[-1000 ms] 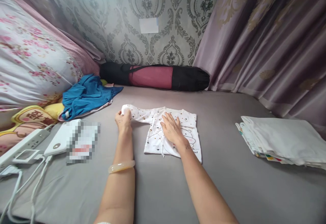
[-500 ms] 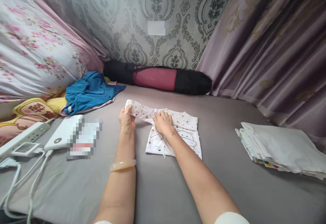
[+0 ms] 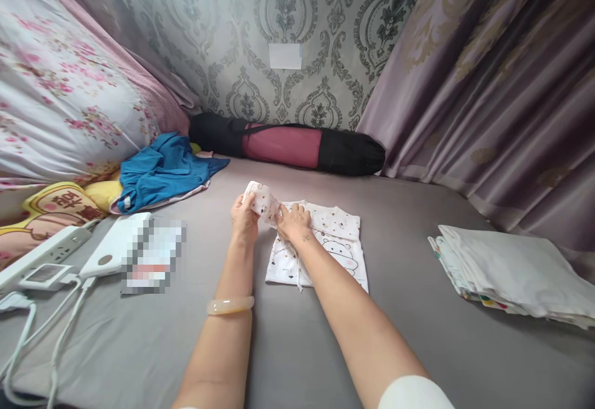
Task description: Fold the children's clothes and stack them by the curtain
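A small white baby shirt with little brown prints and a cartoon animal outline lies flat on the grey sheet. Its left-side sleeve is lifted, and my left hand pinches the cuff between thumb and fingers. The sleeve bends up from the shirt toward that hand. At the sleeve's base, my right hand rests on the cloth, fingers apart and pressing down near the shoulder. A thin tie string hangs below the right wrist. The fabric under my right palm is hidden.
A folded stack of white cloths lies at the right. At the left are a power strip, a white box-shaped device with cables, and blue clothing. A black and pink rolled bag lies along the wall.
My left hand has moved right, bringing the cuff closer to the shirt, and the stretched sleeve now bends. My right hand has shifted slightly left on the shirt.
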`<state>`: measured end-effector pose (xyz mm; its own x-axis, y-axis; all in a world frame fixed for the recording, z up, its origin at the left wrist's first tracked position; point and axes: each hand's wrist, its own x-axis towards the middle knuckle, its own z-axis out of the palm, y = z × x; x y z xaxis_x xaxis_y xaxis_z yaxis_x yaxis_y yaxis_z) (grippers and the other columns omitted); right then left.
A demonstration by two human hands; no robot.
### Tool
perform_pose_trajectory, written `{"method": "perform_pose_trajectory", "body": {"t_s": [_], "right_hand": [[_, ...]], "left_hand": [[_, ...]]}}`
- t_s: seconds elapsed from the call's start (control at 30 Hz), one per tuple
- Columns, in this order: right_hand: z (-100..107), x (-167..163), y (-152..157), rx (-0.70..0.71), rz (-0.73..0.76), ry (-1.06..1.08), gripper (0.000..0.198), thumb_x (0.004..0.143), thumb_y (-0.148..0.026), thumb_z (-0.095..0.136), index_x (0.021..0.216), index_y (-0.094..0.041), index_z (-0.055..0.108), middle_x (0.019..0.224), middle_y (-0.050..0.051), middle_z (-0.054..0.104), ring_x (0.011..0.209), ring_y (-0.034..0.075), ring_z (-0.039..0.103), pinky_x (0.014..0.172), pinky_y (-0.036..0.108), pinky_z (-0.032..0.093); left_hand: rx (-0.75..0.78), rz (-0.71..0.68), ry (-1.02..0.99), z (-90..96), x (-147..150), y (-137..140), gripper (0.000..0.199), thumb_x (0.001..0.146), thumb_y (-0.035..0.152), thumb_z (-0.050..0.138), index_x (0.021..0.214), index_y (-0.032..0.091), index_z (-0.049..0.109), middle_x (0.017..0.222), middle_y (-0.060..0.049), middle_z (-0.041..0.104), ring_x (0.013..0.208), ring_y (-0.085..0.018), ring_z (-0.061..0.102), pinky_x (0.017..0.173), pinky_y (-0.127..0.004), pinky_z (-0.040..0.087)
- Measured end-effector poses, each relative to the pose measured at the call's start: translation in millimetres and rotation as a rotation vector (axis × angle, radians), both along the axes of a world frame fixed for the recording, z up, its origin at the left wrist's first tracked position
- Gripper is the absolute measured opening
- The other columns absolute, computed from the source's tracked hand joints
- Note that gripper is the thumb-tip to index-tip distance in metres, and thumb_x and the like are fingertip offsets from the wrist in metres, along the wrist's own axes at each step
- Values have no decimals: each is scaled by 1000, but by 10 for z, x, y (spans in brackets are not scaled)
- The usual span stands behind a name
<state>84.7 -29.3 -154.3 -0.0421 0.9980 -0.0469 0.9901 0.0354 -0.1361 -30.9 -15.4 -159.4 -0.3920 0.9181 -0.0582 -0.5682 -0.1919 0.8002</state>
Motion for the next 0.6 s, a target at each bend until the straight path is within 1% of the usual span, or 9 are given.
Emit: {"method": "perform_pose_trajectory", "body": {"t_s": [0.1,0.17,0.23,0.27,0.33,0.43,0.5,0.6], "right_hand": [[79,73,-86,-15,24,65,44,96,-39,39,134,-22,53,129,15,55,120,30,49,96,40,36],[127,163,-181,-8,41,137,42,97,-35,36,134,-21,52,128,13,57,120,27,50,97,37,36],[139,277,-295,43,29,203,43,98,-30,31,136,-21,50,131,11,57,121,24,50,100,34,35],[126,339,-354,78,6,223,45,99,-28,29,138,-19,48,136,11,55,125,22,48,103,33,33],[61,462,-462,125,-58,231,48,99,-27,27,142,-14,43,148,12,44,136,23,36,111,35,24],[-91,610,-571,92,-131,223,54,100,-33,24,149,-10,33,159,11,26,147,25,16,118,44,9],[-185,667,-602,46,-137,227,57,101,-37,22,152,-13,29,161,8,21,148,26,11,118,48,3],[-272,693,-604,22,-126,226,58,101,-42,22,153,-18,27,161,7,19,148,26,11,117,51,0]], "left_hand": [[-13,-29,9,-6,36,-12,32,56,34,76,79,20,58,72,2,64,62,-12,59,56,-21,45],[-19,-41,11,-18,55,-13,30,59,34,76,80,20,58,72,1,64,61,-11,59,54,-20,46],[-29,-41,13,-42,77,-9,30,59,33,76,80,20,59,71,1,63,59,-11,59,52,-20,46],[-34,-37,18,-56,91,-7,31,59,33,77,81,19,60,70,0,63,59,-11,59,52,-20,46],[-41,-27,38,-88,126,-10,31,59,33,77,81,18,61,69,1,63,59,-11,60,53,-20,47],[-46,-47,114,-117,188,-43,33,60,37,77,81,18,62,66,2,61,56,-10,58,54,-21,47],[-45,-63,206,-116,228,-82,34,60,41,77,80,17,62,62,4,58,53,-9,55,52,-20,45],[-17,-43,388,-100,283,-137,32,63,43,75,72,16,62,55,5,53,50,-8,49,48,-18,40]]}}
